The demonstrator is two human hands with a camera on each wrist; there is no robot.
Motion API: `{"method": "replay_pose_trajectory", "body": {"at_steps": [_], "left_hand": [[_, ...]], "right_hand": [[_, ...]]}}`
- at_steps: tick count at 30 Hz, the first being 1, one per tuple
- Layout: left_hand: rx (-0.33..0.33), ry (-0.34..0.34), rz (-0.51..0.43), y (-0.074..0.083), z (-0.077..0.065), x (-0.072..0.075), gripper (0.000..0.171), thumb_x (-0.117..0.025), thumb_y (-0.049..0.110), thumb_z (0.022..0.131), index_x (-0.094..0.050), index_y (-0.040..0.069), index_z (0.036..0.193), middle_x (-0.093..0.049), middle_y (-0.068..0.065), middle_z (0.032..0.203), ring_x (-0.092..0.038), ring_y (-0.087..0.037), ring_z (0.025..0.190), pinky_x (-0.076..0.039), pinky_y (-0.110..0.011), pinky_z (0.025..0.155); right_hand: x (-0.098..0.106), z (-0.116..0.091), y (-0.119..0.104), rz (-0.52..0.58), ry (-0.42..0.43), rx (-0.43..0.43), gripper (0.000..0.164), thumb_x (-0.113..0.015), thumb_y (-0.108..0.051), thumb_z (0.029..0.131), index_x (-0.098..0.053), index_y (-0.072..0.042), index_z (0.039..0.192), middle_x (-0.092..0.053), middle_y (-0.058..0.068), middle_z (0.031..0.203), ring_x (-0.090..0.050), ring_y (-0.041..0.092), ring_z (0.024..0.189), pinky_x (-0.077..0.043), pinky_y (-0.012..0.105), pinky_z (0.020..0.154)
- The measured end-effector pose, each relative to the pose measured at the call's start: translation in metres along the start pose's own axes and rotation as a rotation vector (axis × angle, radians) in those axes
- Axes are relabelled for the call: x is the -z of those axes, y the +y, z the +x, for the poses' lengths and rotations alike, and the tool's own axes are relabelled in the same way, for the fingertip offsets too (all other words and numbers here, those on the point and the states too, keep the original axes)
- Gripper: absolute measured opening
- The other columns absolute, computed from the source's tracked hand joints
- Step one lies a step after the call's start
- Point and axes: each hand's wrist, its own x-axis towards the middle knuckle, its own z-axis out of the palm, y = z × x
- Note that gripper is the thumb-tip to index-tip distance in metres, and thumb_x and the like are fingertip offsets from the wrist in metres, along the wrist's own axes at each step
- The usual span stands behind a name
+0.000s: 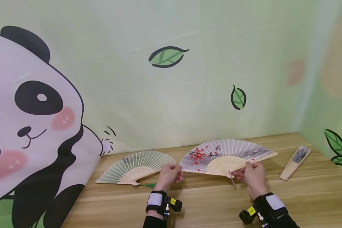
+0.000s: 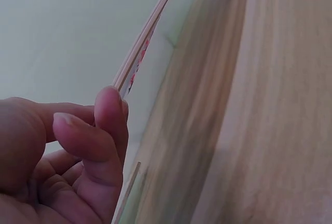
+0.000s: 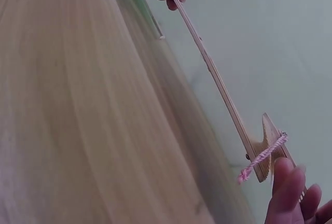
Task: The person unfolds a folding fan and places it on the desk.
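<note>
A spread folding fan (image 1: 199, 158), pale grey-purple with red blossoms and wooden ribs, is held between both hands. My left hand (image 1: 169, 175) pinches the tip of its left outer rib; the left wrist view shows that rib (image 2: 142, 42) edge-on between thumb and fingers. On the other side, my right hand (image 1: 253, 177) grips the right outer rib close to the pivot. From the pivot hangs a twisted pink cord (image 3: 263, 156). A green folding fan (image 1: 143, 163) lies spread on the table left of the floral one, its right edge partly behind my left hand.
A folded fan (image 1: 294, 163) with a dark print lies at the table's right. The wooden table (image 1: 211, 202) meets a pale green backdrop (image 1: 125, 95) printed with a panda and leaves. A green tassel (image 1: 148, 185) extends from the green fan's pivot towards my left wrist.
</note>
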Motion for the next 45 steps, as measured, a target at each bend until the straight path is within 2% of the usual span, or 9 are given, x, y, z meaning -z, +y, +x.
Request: {"method": "replay_pose_trajectory", "body": {"at_steps": [6,11,19,27,31,36,42,44,45], "left_hand": [[0.028,-0.021,0.022,-0.004,-0.001,-0.002,0.019,-0.055,0.007,0.098,-0.064,-0.010,0.098,-0.068,-0.013,0.076,-0.060,-0.009,0.055,-0.043,-0.017,0.046],[0.034,-0.028,0.018,-0.006,0.000,-0.007,0.019,-0.055,0.006,0.098,-0.062,-0.011,0.100,-0.068,-0.015,0.076,-0.059,-0.009,0.053,-0.042,-0.017,0.045],[0.032,-0.041,0.089,-0.012,0.002,-0.016,0.019,-0.055,0.005,0.099,-0.066,-0.010,0.099,-0.068,-0.012,0.072,-0.062,-0.011,0.053,-0.044,-0.017,0.044],[0.048,-0.031,0.087,-0.014,0.004,-0.022,0.020,-0.056,0.008,0.098,-0.065,-0.010,0.102,-0.068,-0.010,0.071,-0.062,-0.011,0.053,-0.044,-0.017,0.043],[0.050,-0.045,0.088,-0.014,0.006,-0.024,0.020,-0.056,0.007,0.098,-0.065,-0.010,0.104,-0.068,-0.011,0.071,-0.061,-0.010,0.052,-0.044,-0.016,0.043],[0.058,-0.068,0.103,-0.013,0.006,-0.027,0.019,-0.056,0.005,0.098,-0.065,-0.011,0.103,-0.068,-0.012,0.070,-0.062,-0.011,0.051,-0.044,-0.017,0.042],[0.093,-0.091,0.136,-0.009,0.006,-0.026,0.018,-0.057,0.005,0.097,-0.064,-0.010,0.101,-0.068,-0.011,0.069,-0.063,-0.012,0.052,-0.047,-0.018,0.043],[0.104,-0.103,0.141,-0.009,0.005,-0.025,0.017,-0.057,0.005,0.097,-0.064,-0.010,0.099,-0.068,-0.011,0.068,-0.063,-0.012,0.052,-0.047,-0.018,0.043],[0.112,-0.107,0.140,-0.009,0.006,-0.025,0.017,-0.056,0.005,0.097,-0.064,-0.010,0.098,-0.068,-0.011,0.068,-0.063,-0.012,0.052,-0.047,-0.018,0.044]], "right_hand": [[0.010,0.007,0.006,-0.015,-0.079,-0.090,0.014,-0.030,-0.011,0.105,-0.032,0.002,0.102,-0.055,0.010,0.076,-0.068,0.015,0.059,-0.056,0.025,0.055],[0.017,0.011,0.007,-0.019,-0.138,-0.119,0.013,-0.029,-0.011,0.105,-0.030,0.002,0.104,-0.055,0.009,0.078,-0.068,0.015,0.062,-0.057,0.026,0.059],[0.027,0.023,0.004,-0.027,-0.182,-0.170,0.013,-0.030,-0.012,0.106,-0.031,0.001,0.104,-0.053,0.010,0.080,-0.068,0.015,0.064,-0.056,0.024,0.060],[0.043,0.044,0.002,-0.002,-0.353,-0.277,0.024,-0.030,-0.009,0.106,-0.044,0.010,0.099,-0.064,0.007,0.071,-0.069,0.013,0.065,-0.055,0.020,0.058],[0.050,0.049,-0.001,0.023,-0.401,-0.297,0.022,-0.029,-0.008,0.106,-0.043,0.009,0.103,-0.065,0.006,0.071,-0.069,0.014,0.066,-0.055,0.019,0.060],[0.054,0.047,-0.003,0.028,-0.393,-0.316,0.021,-0.028,-0.008,0.105,-0.040,0.008,0.108,-0.066,0.007,0.071,-0.070,0.015,0.066,-0.055,0.020,0.060],[0.050,0.050,-0.005,0.060,-0.323,-0.353,0.023,-0.028,-0.009,0.105,-0.044,0.008,0.107,-0.067,0.010,0.070,-0.070,0.018,0.067,-0.057,0.023,0.064],[0.048,0.051,-0.004,0.066,-0.289,-0.366,0.022,-0.029,-0.007,0.104,-0.042,0.009,0.112,-0.066,0.011,0.070,-0.070,0.019,0.066,-0.057,0.024,0.066],[0.047,0.052,-0.004,0.065,-0.274,-0.372,0.025,-0.029,-0.007,0.104,-0.040,0.011,0.119,-0.066,0.011,0.070,-0.070,0.019,0.066,-0.058,0.025,0.066]]}}
